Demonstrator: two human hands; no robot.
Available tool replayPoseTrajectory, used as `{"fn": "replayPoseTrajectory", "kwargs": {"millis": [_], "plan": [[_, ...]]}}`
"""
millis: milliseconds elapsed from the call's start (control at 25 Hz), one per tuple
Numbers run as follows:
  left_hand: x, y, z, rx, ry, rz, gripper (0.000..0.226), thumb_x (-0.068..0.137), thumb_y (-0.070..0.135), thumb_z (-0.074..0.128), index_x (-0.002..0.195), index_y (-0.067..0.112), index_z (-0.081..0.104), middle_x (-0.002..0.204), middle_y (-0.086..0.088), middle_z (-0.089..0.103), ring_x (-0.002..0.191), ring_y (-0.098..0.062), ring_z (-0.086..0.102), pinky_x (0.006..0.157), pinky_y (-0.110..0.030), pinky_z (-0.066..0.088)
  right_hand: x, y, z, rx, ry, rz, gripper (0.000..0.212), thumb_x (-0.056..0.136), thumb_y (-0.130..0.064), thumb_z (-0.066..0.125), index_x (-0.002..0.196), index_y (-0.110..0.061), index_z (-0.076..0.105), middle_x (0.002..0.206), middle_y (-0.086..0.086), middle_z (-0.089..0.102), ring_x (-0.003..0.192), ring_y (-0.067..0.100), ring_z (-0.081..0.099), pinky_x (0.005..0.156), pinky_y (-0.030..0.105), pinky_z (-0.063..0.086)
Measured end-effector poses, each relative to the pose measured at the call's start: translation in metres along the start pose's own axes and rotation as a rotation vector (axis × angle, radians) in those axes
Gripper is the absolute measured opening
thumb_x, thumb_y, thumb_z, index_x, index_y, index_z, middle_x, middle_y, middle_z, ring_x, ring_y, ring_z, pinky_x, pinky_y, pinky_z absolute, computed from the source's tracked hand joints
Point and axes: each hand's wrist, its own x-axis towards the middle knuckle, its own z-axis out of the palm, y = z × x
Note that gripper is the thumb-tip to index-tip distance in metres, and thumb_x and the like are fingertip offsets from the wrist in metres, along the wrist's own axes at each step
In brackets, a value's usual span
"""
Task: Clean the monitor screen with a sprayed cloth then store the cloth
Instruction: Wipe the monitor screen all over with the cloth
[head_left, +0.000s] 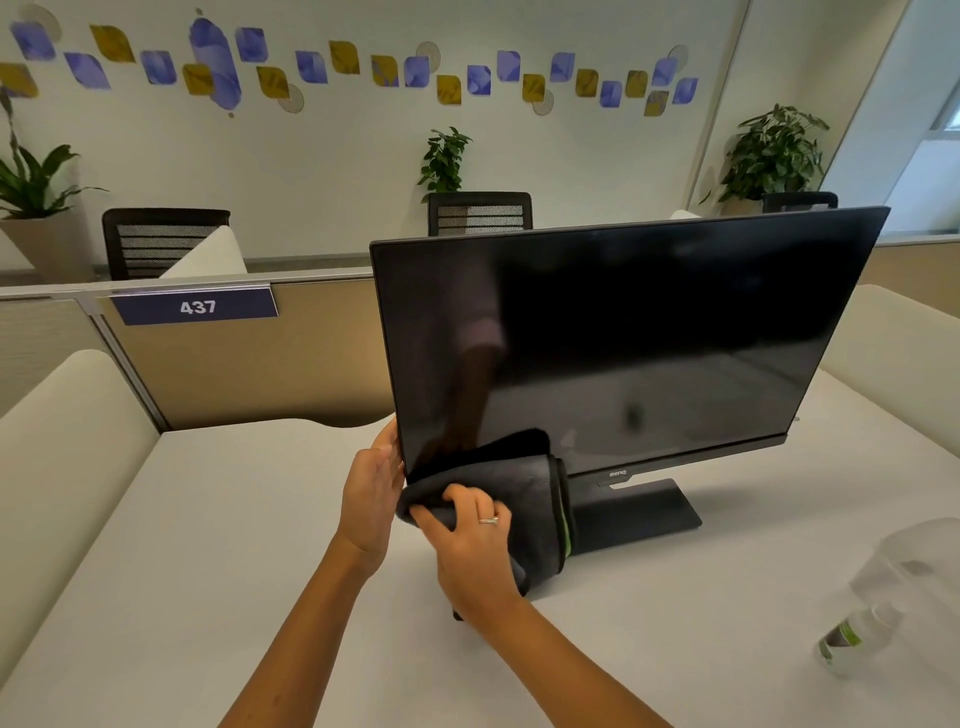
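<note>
One flat black glossy monitor (623, 338); one soft dark-grey folded cloth (524, 483), clutched by the right hand (467, 540) at its seven o'clock corner. Left hand (371, 493), fingers straight, braces the edge. One clear plastic spray bottle (872, 608) at four o'clock.

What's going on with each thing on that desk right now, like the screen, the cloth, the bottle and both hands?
Monitor: switched off, upright on its stand.
Cloth: bunched, pressed on the screen's lower left corner.
Right hand: grips the cloth.
Left hand: fingers straight, steadying the monitor's left edge.
Spray bottle: on the table, untouched; blurred.
</note>
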Motion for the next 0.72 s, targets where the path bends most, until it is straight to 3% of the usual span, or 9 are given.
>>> {"fn": "replayPoseTrajectory", "kwargs": {"millis": [80,320,520,640,720], "plan": [[0.001,0.001,0.000,0.021,0.005,-0.012,0.036,0.101,0.025,0.014,0.119,0.039,0.042,0.117,0.022,0.054,0.105,-0.005,0.056,0.075,-0.011,0.051,-0.002,-0.004,0.001,0.018,-0.030,0.057,0.039,0.074,-0.024,0.078,0.109,-0.033,0.063,0.105,0.003,0.064,0.101,0.023,0.055,0.084,0.040,0.051],[0.004,0.005,0.005,0.069,0.036,0.039,0.035,0.101,0.020,0.018,0.110,0.041,0.045,0.113,0.021,0.055,0.103,-0.002,0.057,0.076,-0.007,0.049,0.001,0.024,-0.017,0.022,-0.039,-0.012,0.032,0.081,-0.019,0.072,0.111,-0.028,0.066,0.107,0.005,0.065,0.098,0.026,0.061,0.083,0.035,0.054],[0.005,0.002,0.009,0.038,0.051,0.040,0.033,0.101,0.017,0.018,0.123,0.032,0.039,0.116,0.021,0.051,0.106,-0.002,0.054,0.076,-0.005,0.047,-0.009,0.086,-0.043,0.057,-0.003,0.301,0.025,0.091,-0.025,0.054,0.113,-0.023,0.066,0.111,0.002,0.057,0.103,0.023,0.054,0.088,0.013,0.041],[0.007,0.002,0.009,0.037,0.048,0.018,0.036,0.101,0.019,0.019,0.133,0.026,0.035,0.125,0.016,0.049,0.111,-0.010,0.051,0.085,-0.011,0.045,-0.013,0.123,-0.058,-0.020,0.082,0.355,0.028,0.085,-0.002,0.063,0.112,-0.006,0.066,0.108,0.017,0.061,0.095,0.033,0.060,0.081,0.032,0.052],[0.006,0.003,0.009,0.040,0.047,0.010,0.040,0.101,0.018,0.020,0.139,0.021,0.033,0.131,0.008,0.047,0.117,-0.014,0.049,0.092,-0.020,0.042,-0.012,0.144,-0.067,-0.002,0.103,0.446,0.028,0.086,0.003,0.059,0.114,-0.002,0.063,0.108,0.020,0.060,0.096,0.035,0.059,0.083,0.036,0.052]]}}
